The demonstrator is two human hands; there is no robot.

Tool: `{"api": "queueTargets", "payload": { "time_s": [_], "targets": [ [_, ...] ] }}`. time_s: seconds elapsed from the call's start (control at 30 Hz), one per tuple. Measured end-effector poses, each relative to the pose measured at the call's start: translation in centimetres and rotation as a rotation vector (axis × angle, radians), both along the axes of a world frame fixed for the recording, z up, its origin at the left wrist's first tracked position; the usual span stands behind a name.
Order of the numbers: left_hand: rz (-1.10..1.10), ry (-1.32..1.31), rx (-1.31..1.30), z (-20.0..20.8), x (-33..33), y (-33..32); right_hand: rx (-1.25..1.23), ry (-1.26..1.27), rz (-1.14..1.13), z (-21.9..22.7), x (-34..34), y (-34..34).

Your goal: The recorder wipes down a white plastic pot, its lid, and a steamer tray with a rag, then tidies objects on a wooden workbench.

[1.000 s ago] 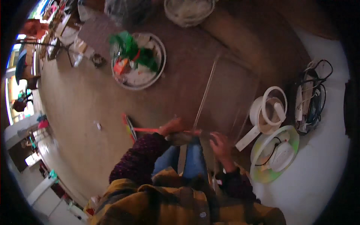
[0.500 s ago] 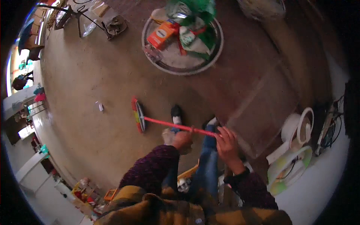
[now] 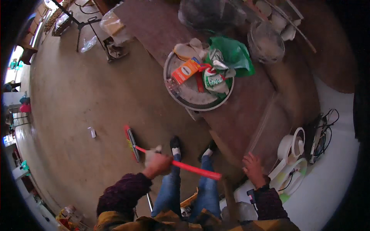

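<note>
**Left hand on the broom, right hand over by the worktop**

So here's what I've got on my feed. The left hand (image 3: 157,164) is wrapped tight around the red handle of a broom (image 3: 197,170), gripping it between the brush head and the free end. The brush head (image 3: 132,143) is down over the floor (image 3: 96,96), left of the two shoes (image 3: 175,142); I can't tell from here if it actually touches. The handle slants right from there, and its free end sits in front of the right leg, short of the near corner of the worktop (image 3: 246,119).

The right hand (image 3: 253,168) isn't holding anything I can see. Its fingers are loosely spread at the worktop's near edge, well apart from the handle. Contact with the surface? Can't tell, sorry.

On the worktop's left edge I've got a round tray (image 3: 200,109) with an orange box (image 3: 185,71) and a green bag (image 3: 231,57) in it. Off the right edge there's a white ring-shaped thing (image 3: 284,148) and some dark cables (image 3: 327,134). Also a small white scrap (image 3: 91,132) on the floor, left of the brush head.
</note>
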State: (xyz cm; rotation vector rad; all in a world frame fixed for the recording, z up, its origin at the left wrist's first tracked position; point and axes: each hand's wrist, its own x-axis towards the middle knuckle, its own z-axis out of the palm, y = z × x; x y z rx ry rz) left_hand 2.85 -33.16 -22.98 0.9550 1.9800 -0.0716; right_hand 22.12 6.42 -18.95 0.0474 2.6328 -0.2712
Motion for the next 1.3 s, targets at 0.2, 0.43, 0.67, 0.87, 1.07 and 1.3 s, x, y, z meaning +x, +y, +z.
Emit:
{"api": "queueTargets", "payload": {
  "time_s": [0.2, 0.43, 0.67, 0.87, 1.07, 1.3],
  "targets": [
    [0.962, 0.287, 0.141, 4.2, -11.2, -11.6, -0.438, 0.285, -0.576, -2.9, -7.6, -5.4],
    [1.184, 0.641, 0.331, 7.8, -15.7, -11.3, -1.171, -0.275, -1.32, -11.2, -20.0, -4.1],
    [1.394, 0.771, 0.348, 5.3, -14.5, -14.6, -0.873, -0.234, -1.282, -15.3, -25.8, -4.2],
    [1.221, 0.57, 0.07, 8.4, -19.7, -22.6, -0.747, -0.172, -0.964, -19.0, -25.3, -2.1],
    [1.082, 0.454, 0.216, 9.1, -34.0, -26.5, -0.496, 0.1, -0.207, -18.5, -16.7, 2.6],
    [0.555, 0.386, 0.057, 1.6, -45.7, -11.0, -0.989, 0.192, -1.359, -15.7, -16.3, 0.0]
  ]
}}
